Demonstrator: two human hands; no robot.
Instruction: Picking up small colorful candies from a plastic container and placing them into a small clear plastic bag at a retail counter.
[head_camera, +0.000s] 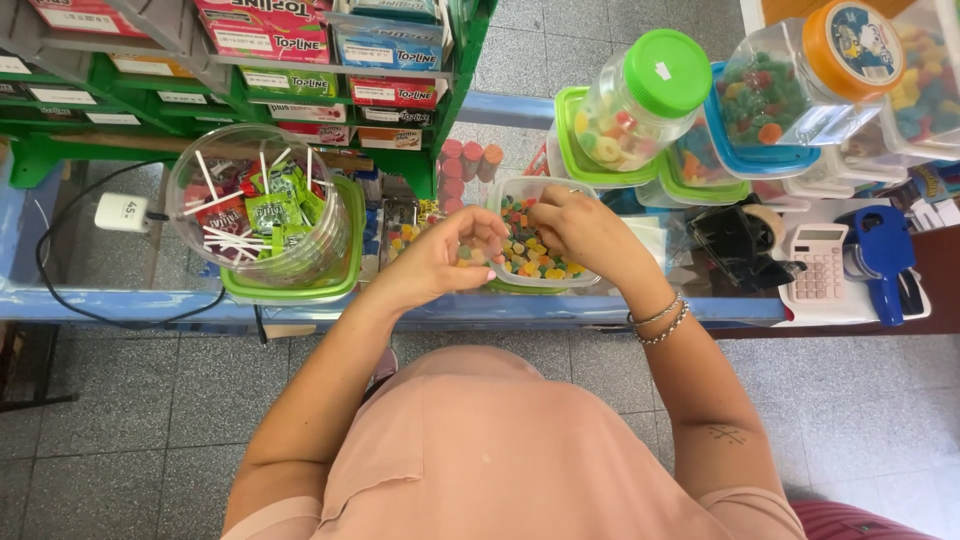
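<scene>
Two hands meet over a clear plastic tub (512, 196) of sugary gumdrops (535, 258) in the middle of my counter (120, 290); my left hand (447, 257) is cupped, palm up, cradling a few candies; my right hand (578, 226) curls down, fingertips pinching into the heap; the rectangular tub's long axis runs near to far; left of it sits a round clear tub of lollipops (262, 205), sticks pointing upward.

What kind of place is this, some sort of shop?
Most likely a small sweet shop counter. Clear jars of coloured candy stand along the glass counter, a tub of lollipops sits beside them, and a calculator lies near a blue price-label gun.
</scene>
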